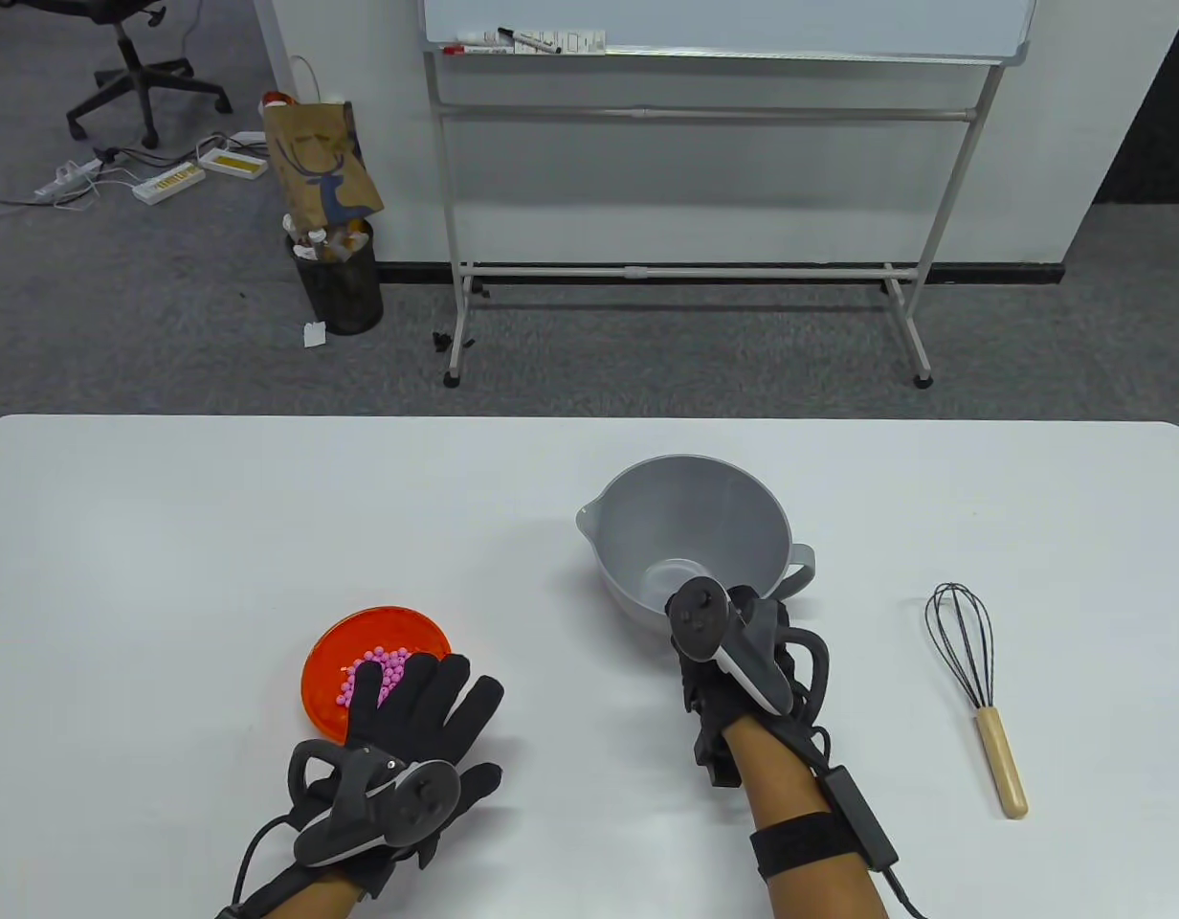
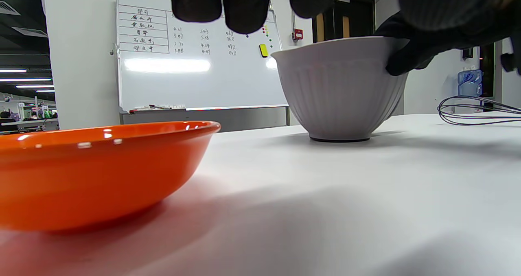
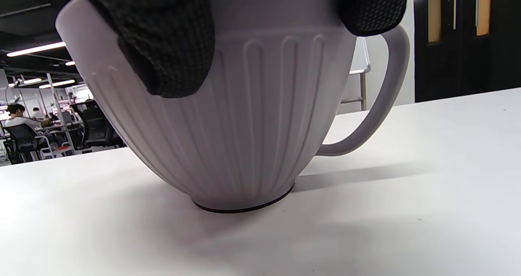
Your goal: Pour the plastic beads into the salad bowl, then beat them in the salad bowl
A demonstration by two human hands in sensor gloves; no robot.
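The grey salad bowl [image 1: 704, 517] stands upright mid-table with nothing in it, handle to the right. My right hand [image 1: 728, 622] grips its near rim. In the right wrist view its fingers [image 3: 171, 44] lie on the bowl's ribbed outer wall [image 3: 244, 125]. An orange dish [image 1: 379, 617] of pink plastic beads [image 1: 384, 670] sits at the front left. My left hand [image 1: 427, 689] hovers over its near right side, fingers straight and spread, holding nothing. The left wrist view shows the dish [image 2: 101, 170] low at left, the bowl [image 2: 342, 88] beyond it, and my left fingertips [image 2: 240, 3] hanging above.
A black wire whisk with a wooden handle [image 1: 999, 756] lies on the white table [image 1: 168, 536], right of the bowl. Beyond the table's far edge stand a whiteboard frame [image 1: 685, 273], a waste bin [image 1: 341, 282] and an office chair [image 1: 130, 67].
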